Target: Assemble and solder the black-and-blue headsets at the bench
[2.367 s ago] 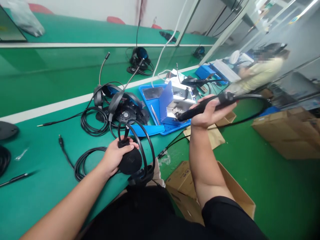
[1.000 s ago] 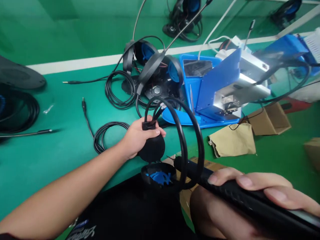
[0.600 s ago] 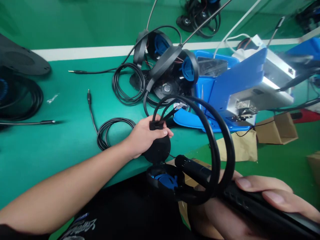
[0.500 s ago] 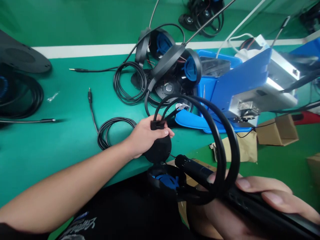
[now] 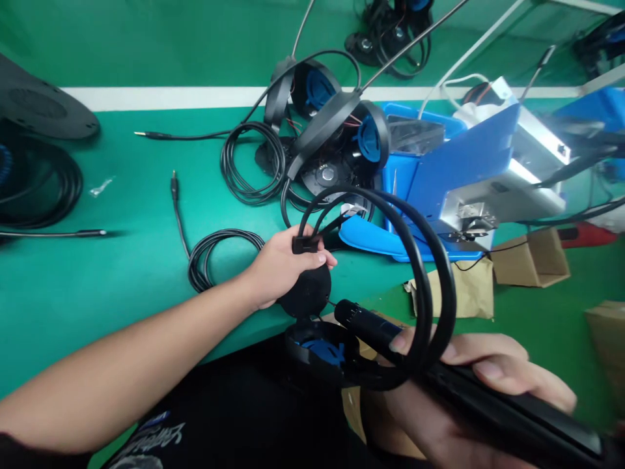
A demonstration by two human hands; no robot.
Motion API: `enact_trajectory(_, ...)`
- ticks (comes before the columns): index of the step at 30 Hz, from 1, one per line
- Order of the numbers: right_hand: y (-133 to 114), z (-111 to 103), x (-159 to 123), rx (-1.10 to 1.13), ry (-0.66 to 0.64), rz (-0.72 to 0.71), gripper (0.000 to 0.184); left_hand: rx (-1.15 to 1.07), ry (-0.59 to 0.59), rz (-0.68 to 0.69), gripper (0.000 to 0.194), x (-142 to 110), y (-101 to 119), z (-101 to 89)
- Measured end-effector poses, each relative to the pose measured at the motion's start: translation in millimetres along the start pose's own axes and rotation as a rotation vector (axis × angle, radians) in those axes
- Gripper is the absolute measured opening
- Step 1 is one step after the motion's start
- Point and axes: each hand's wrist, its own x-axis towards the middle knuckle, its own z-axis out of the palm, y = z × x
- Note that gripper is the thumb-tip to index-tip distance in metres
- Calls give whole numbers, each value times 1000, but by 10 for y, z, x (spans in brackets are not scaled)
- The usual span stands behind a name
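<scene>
My left hand (image 5: pixel 280 267) grips the round black earcup (image 5: pixel 306 292) of a black headset at the front edge of the green table (image 5: pixel 97 273). The double headband (image 5: pixel 424 260) arcs up and right over to the other earcup (image 5: pixel 319 348), which lies open with a blue inside, above my lap. My right hand (image 5: pixel 469 391) is closed round a long black pen-shaped tool (image 5: pixel 439 381). The tool's tip points left, close to the blue-lined earcup, and passes through the headband loop.
Coiled black cable (image 5: pixel 215 257) lies left of my hand. Several unfinished headsets with blue insides (image 5: pixel 327 130) are piled behind it. A blue tray with a blue and metal fixture (image 5: pixel 469 169) stands to the right. Cardboard boxes (image 5: pixel 530 257) sit on the green floor.
My right hand brought the black tool from up at the right down in front of me, and its tip now sits at the open earcup. My left hand kept its hold on the headset.
</scene>
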Motion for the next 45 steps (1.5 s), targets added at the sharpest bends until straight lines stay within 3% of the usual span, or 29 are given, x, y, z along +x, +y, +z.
enact_trajectory(3,53,141,-11,108,273,-200,44,8,6,-26,25,-17,9,8)
enact_trajectory(5,51,213,-50,183,255,-178,43,26,32,-39,29,-40,25,19)
enact_trajectory(10,-55,184,8,377,42,-122,40,78,87,-69,39,-76,81,37)
enact_trajectory(13,-54,23,365,424,108,-201,37,98,92,-64,39,-102,119,64)
enact_trajectory(16,74,-101,977,369,404,-382,30,81,94,-53,40,-161,185,124)
enact_trajectory(18,209,-112,1399,315,545,-400,32,70,109,-51,40,-213,248,170)
enact_trajectory(22,466,-16,1887,268,516,-394,48,20,246,78,35,-326,341,184)
enact_trajectory(27,647,101,1948,286,349,-431,58,-75,469,318,27,-398,234,-18)
enact_trajectory(31,610,27,2013,342,302,-342,50,-127,530,405,27,-335,68,-196)
enact_trajectory(33,471,-59,1936,389,250,-240,42,-160,508,435,29,-303,18,-237)
enact_trajectory(35,241,-135,1676,484,155,-131,39,-188,502,459,31,-291,-6,-247)
enact_trajectory(39,-350,-151,731,682,-123,110,49,-192,505,449,32,-291,-38,-242)
enact_trajectory(42,-645,11,69,700,-247,172,44,-231,482,465,32,-274,-73,-250)
enact_trajectory(45,-679,298,-257,721,-192,142,40,-247,456,497,32,-268,-102,-263)
